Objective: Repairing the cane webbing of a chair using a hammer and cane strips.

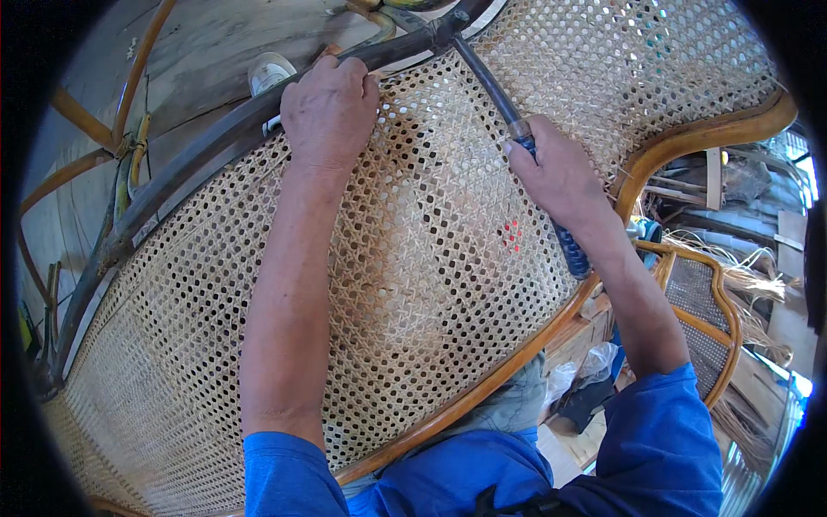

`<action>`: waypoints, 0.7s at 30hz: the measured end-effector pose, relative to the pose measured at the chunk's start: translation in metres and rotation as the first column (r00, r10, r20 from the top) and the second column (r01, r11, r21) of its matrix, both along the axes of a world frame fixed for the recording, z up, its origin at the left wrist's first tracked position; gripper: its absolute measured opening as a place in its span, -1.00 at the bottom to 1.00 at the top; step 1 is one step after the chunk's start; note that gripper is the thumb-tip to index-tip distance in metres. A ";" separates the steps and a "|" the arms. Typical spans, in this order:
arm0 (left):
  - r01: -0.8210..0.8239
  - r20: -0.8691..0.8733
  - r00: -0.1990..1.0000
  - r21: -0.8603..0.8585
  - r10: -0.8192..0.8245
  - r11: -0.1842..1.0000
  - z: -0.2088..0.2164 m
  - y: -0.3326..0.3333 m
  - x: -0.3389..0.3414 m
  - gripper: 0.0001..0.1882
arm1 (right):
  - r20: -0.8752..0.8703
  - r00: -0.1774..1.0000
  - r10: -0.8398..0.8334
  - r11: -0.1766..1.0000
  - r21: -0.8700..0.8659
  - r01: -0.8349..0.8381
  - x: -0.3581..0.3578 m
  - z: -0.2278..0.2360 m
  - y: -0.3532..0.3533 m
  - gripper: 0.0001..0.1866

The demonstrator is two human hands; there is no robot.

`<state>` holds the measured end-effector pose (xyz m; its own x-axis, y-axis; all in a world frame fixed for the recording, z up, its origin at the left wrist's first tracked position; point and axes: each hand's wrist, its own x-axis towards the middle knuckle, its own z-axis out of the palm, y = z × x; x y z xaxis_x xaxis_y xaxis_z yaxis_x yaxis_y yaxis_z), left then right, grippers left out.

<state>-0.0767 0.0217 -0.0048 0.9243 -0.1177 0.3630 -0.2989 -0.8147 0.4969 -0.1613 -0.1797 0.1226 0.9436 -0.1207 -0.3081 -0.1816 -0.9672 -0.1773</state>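
A large curved panel of woven cane webbing (405, 284) lies in front of me, edged by an orange-brown rattan frame (491, 377) on the near side. Along its far left side runs a dark curved rail (189, 164). My left hand (330, 112) is closed over this rail at the cane's edge, its fingertips hidden. In my right hand (560, 168) is a hammer (491, 77), gripped around the handle, whose lower end has a dark blue wrap. The dark hammer head overlaps the rail to the right of my left hand; whether they touch I cannot tell.
Bent rattan poles (125, 86) stand at the left. Beyond the rail, a white round container (270, 73) shows beside the wooden boards (215, 52). At the right are a smaller framed cane piece (702, 319), loose fibre strands (749, 276) and a clear plastic bag (594, 362).
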 end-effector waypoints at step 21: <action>-0.004 0.052 0.999 -0.049 0.006 0.999 -0.005 -0.002 0.001 -0.84 | -0.126 0.991 -0.047 0.988 -0.152 0.028 0.012 -0.009 0.010 -0.67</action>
